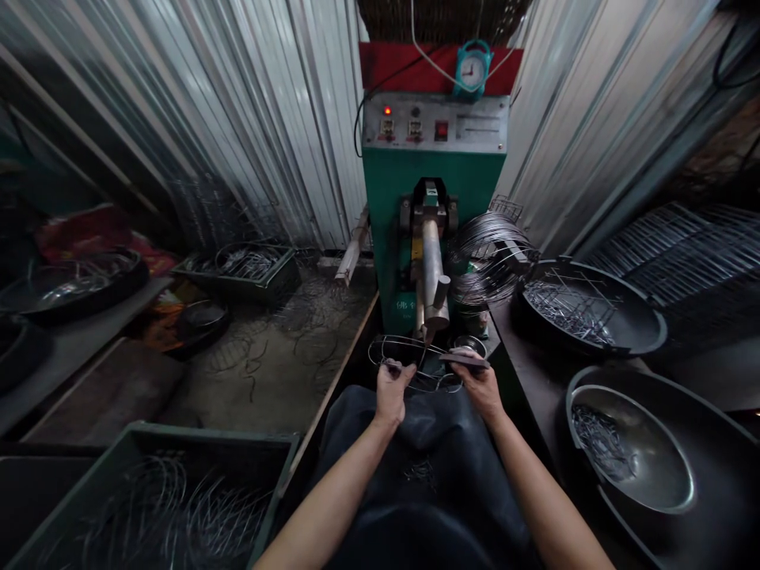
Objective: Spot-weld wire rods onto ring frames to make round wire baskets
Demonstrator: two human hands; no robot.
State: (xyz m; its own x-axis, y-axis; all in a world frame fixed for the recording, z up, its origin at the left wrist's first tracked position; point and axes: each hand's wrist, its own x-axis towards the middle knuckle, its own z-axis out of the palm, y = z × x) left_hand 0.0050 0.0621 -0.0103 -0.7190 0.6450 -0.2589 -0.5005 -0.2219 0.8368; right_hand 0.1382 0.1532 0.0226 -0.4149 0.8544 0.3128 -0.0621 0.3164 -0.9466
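Wire frame [407, 338] sits in front of me, just below the blunt end of the machine's [383, 214] arm [432, 253], above my lap [416, 435]. Both my forearms reach up from the bottom edge and lean inward, elbows wide, wrists drawing near each other. My left hand [392, 392] is pinched nearly closed on the near left of the frame, thumb pointing across toward the right. My right hand [480, 388] has thumb and fingers closed on a dark, flat plate [466, 360] that lies level across their tips.

Thin, bright metal makes up the frame, bent in rounded loops. The arm above it is a thick, dull grey cylinder, and the machine's body is smooth green metal. Beside it hang coils [490, 237] of glossy wire. My lap is covered in something dark, creased and faintly shiny, with small wire scraps [420, 473] on it. To my right, a steel bowl [670, 475] with a smooth rim holds more bits.

My fingertips hide part of the frame, and I cannot tell whether my right hand touches it too, or whether the arm's tip does. Shadow blurs the lower loops; the crate [207, 433] at left is cut off.
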